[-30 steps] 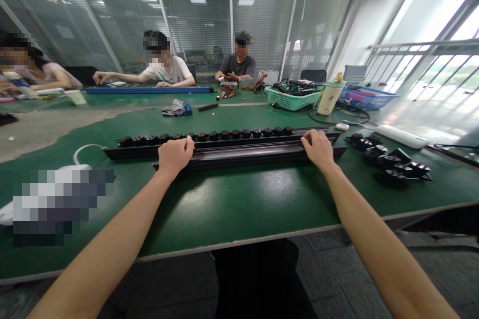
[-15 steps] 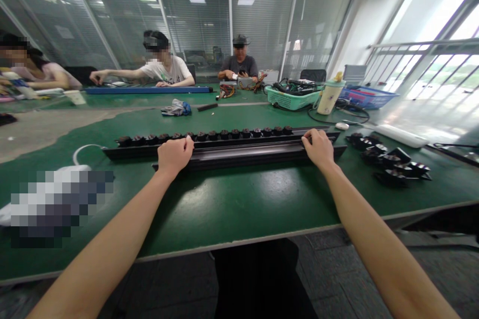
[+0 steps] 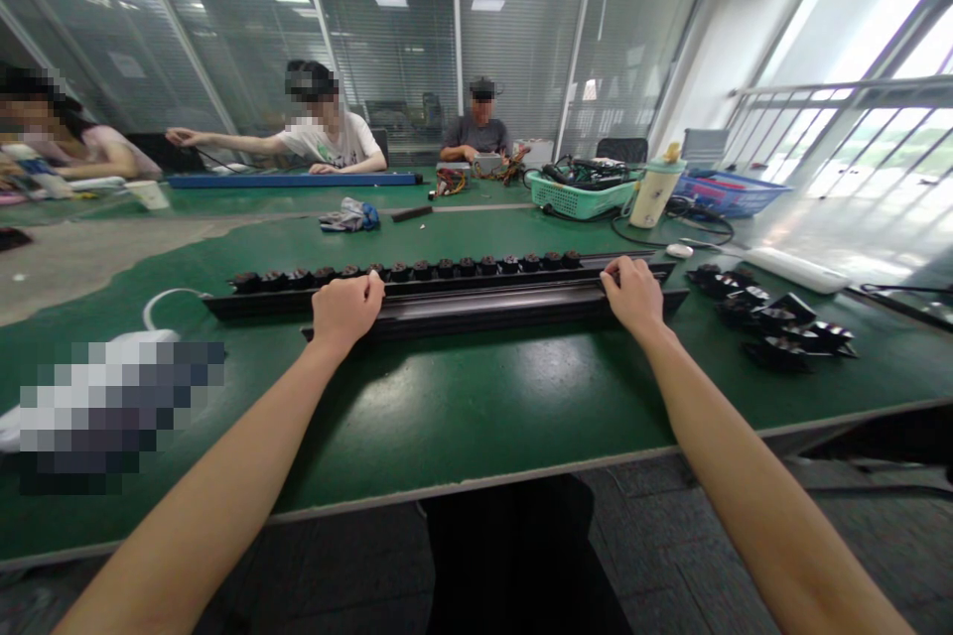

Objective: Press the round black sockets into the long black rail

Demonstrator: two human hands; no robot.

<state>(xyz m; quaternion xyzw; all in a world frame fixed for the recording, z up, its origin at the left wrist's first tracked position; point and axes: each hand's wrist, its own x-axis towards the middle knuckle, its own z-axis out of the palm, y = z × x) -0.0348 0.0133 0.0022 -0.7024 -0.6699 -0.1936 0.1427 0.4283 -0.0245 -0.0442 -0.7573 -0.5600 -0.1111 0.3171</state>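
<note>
A long black channel-shaped bar (image 3: 491,308) lies across the green table in front of me. Near its left end my left hand (image 3: 346,306) is closed over it, fingers curled. Toward the other end my right hand (image 3: 632,290) grips the same bar, thumb and fingers bent around its edge. Just behind lies a second long black bar (image 3: 253,306), with a row of small round black parts (image 3: 467,266) standing along it. My fingertips are partly hidden behind the bar and my own hands.
Loose black parts (image 3: 781,317) lie in a heap at right. Farther back are a green basket (image 3: 581,196), a cream tumbler (image 3: 655,193), a blue basket (image 3: 734,193) and a glove (image 3: 349,215). Co-workers sit across the table; one reaches over a long blue bar (image 3: 298,181). A blurred white object (image 3: 149,347) lies left.
My hands and the bar stay put. Across the table, one co-worker's outstretched hand has moved a little left and up; another's hands have shifted at the box with wires.
</note>
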